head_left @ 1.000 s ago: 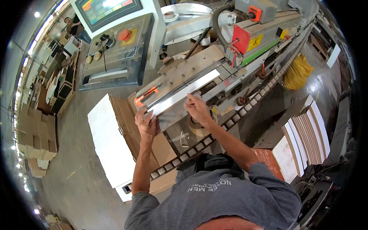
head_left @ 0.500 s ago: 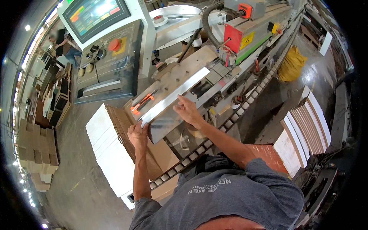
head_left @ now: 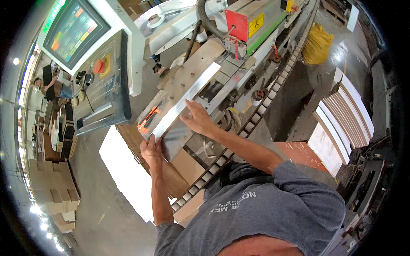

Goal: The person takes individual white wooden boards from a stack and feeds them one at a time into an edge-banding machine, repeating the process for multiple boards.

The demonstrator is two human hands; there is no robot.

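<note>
A long, narrow white panel strip lies slantwise along the machine's metal bed. My left hand is closed on its near end, thumb and fingertips at the corner. Farther up, my right hand has its fingers apart, and its fingertips are at the strip's right edge near the middle. An orange utility knife rests on the bed's brown plate, just left of the strip. Beneath my right hand, a shiny metal plate shows beside the strip.
A control console with a screen and red button stands at the left. White panels are stacked below it. A roller track runs past my body; more panels stand at the right. Another person is far left.
My view has shifted, so the console and machine sit farther left and higher. Both hands keep nearly the same places along the white strip.
</note>
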